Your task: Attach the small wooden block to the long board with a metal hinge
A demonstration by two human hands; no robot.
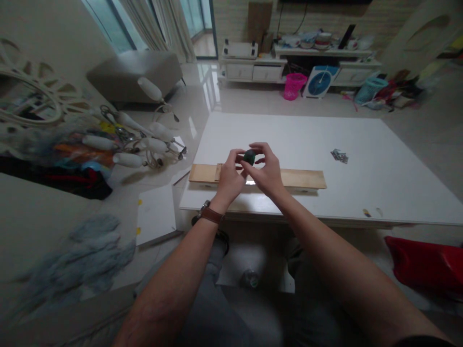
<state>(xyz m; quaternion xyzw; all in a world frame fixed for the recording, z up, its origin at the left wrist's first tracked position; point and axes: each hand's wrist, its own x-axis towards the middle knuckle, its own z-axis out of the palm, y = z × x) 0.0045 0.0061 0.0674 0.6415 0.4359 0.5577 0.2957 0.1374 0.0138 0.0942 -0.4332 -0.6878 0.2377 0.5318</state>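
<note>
So the left hand (230, 174) and right hand (270, 172) are both pinching a dark green thing (249, 157) above the wooden board (304, 179); guessing they're fiddling with it, probably needing steady fingertips next.

Our view is dim and greyish, with daylight entering through the glass (191, 17) at the top left and pale streaks of glare lying on the floor (198, 99). The desk (289, 140) reads pale against the deep shadow beneath it. We can make out little detail on the green thing (249, 157), so dark it is. Toward the edges we see lines bend, and the cloth (96, 248) at lower left smears into blur
</note>
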